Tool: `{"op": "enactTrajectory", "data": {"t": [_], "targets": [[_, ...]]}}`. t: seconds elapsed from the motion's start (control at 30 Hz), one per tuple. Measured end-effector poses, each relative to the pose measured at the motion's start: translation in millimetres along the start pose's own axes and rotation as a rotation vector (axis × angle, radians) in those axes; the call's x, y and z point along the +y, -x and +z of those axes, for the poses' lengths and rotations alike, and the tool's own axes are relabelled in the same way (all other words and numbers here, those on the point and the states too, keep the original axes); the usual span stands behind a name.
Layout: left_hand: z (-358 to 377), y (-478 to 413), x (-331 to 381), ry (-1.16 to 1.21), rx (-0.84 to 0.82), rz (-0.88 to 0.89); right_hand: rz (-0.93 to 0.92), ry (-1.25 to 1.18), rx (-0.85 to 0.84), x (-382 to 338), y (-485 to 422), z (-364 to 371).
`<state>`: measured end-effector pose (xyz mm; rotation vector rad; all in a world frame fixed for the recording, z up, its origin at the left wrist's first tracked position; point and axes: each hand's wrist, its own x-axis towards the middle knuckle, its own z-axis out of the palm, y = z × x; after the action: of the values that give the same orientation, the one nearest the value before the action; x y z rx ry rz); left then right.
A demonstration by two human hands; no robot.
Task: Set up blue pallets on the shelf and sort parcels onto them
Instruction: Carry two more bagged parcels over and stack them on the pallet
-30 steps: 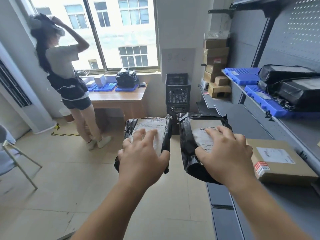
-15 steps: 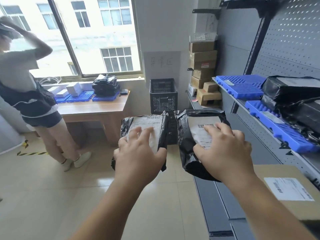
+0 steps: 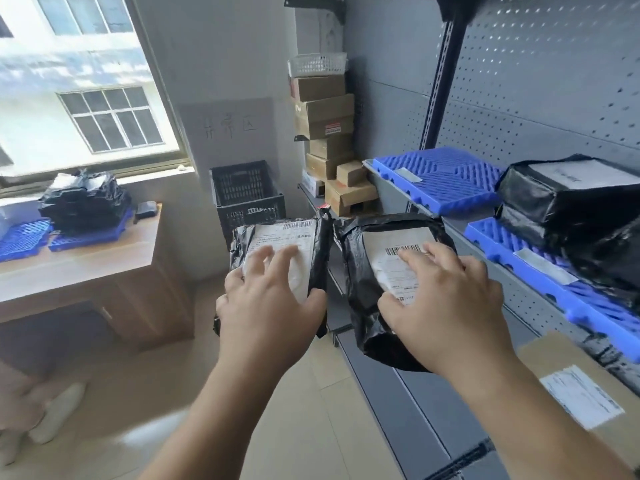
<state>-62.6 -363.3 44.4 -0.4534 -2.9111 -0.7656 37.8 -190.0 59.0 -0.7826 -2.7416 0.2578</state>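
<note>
Black plastic wraps both parcels you carry, 1 per hand, side by side in the air just left of the shelf [image 3: 426, 403]. Your left hand [image 3: 266, 306] grips the left parcel [image 3: 280, 233], fingers spread across its white label, thumb hooked round its right edge. Your right hand [image 3: 446, 306] clasps the right parcel [image 3: 356, 268] likewise, thumb at its left edge. 2 blue pallets lie on the shelf: the far pallet [image 3: 440, 178], and the near pallet [image 3: 519, 268] bearing black parcels [image 3: 554, 202].
</note>
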Motion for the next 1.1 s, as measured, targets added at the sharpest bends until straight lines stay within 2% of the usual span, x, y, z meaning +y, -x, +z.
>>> {"op": "enactTrajectory", "data": {"t": [0.27, 0.6, 1.1], "targets": [[36.3, -71.5, 85.1, 0.096, -0.020, 0.185, 0.138, -0.008, 0.121, 55.7, -50.2, -25.0], [64.0, -108.6, 213.0, 0.225, 0.008, 0.454, 0.312, 0.057, 0.360, 139.5, -83.0, -76.1], [122.4, -180.0, 334.9, 0.401, -0.270, 0.850, 0.797, 0.179, 0.492, 200.6, -112.2, -100.6]]}}
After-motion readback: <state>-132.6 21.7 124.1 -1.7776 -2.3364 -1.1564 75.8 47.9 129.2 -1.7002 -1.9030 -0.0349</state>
